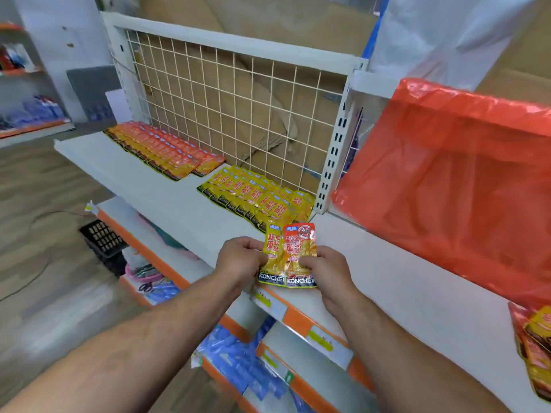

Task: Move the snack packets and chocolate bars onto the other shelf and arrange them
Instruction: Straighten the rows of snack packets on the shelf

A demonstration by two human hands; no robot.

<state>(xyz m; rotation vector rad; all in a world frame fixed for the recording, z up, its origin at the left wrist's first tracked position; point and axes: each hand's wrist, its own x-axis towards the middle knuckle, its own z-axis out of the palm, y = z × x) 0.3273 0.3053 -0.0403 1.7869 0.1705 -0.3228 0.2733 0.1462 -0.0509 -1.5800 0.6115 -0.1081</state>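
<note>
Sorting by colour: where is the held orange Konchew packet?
Head view, centre: the right hand pinches the orange Konchew packet beside the yellow packet in the left hand, above the shelf front.

Your left hand [241,257] and right hand [325,269] meet above the front edge of the white metal shelf [143,174]. The left pinches a yellow foil snack packet [272,257], the right an orange foil snack packet [299,248] touching it on its right. Just behind them on the shelf lies a row of yellow snack packets [253,195]. Farther left is a row of orange snack packets [167,153], both rows before the white wire grid panel [238,99]. To your right, a red plastic bag [447,174] lies on the neighbouring shelf, with a heap of mixed packets [533,347] in front of it. Blue plastic packs [238,362] lie on a lower shelf.
</note>
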